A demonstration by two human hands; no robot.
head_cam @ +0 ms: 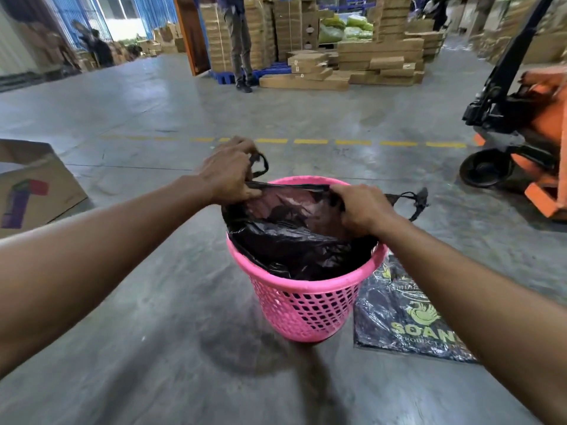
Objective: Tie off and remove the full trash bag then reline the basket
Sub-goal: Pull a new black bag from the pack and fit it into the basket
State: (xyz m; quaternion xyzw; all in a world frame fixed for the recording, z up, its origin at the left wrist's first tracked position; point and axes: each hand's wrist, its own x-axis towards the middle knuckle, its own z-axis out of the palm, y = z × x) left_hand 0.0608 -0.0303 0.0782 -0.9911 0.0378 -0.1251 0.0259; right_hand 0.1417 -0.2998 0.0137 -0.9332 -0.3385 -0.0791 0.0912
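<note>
A pink perforated plastic basket (306,305) stands on the concrete floor in front of me. A black trash bag (291,240) sits inside it, its mouth pulled up above the rim. My left hand (228,171) grips the bag's top edge at the far left, with one handle loop sticking up beside it. My right hand (362,207) grips the top edge on the right, and the other handle loop hangs out past it. A flat black printed bag (399,317) lies on the floor right of the basket.
A cardboard box (30,185) lies at the left. An orange pallet truck (527,142) stands at the right. Stacks of cardboard cartons (368,56) fill the back, where a person (241,44) stands. A yellow dashed line (306,141) crosses the floor.
</note>
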